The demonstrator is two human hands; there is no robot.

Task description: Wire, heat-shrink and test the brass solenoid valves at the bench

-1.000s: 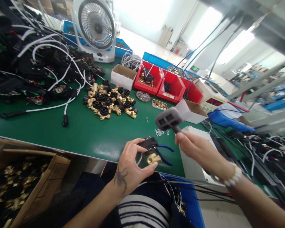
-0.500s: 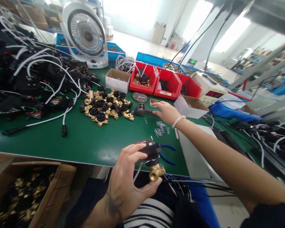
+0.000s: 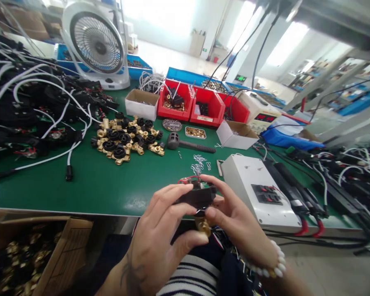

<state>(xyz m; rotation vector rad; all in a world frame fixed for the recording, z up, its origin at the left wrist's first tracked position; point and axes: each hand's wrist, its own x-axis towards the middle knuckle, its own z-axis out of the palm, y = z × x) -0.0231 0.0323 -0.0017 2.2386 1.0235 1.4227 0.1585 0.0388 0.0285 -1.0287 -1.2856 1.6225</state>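
Note:
My left hand (image 3: 163,226) grips a brass valve (image 3: 202,225) topped by a black plastic housing (image 3: 199,198), held over the table's front edge. A red wire and part of a circuit board show on the housing's upper side. My right hand (image 3: 234,218) closes on the same assembly from the right, thumb near the housing's lower edge and index finger over its top. Whether a small part sits between the right fingers cannot be made out. Just beyond the hands lies a scatter of metal spring clips (image 3: 199,162). A dark mallet (image 3: 189,144) lies behind these.
Brass valves with black caps (image 3: 123,137) are heaped at left of centre. A small tray of brass bits (image 3: 195,132) and red bins (image 3: 175,100) stand farther back. A grey-white box (image 3: 249,181) lies right; a carton of brass parts (image 3: 64,246) is lower left.
My right hand has come back from beside the mallet and small tray to the valve assembly. Blue-handled pliers seen before are now hidden behind the hands. The view has shifted slightly right.

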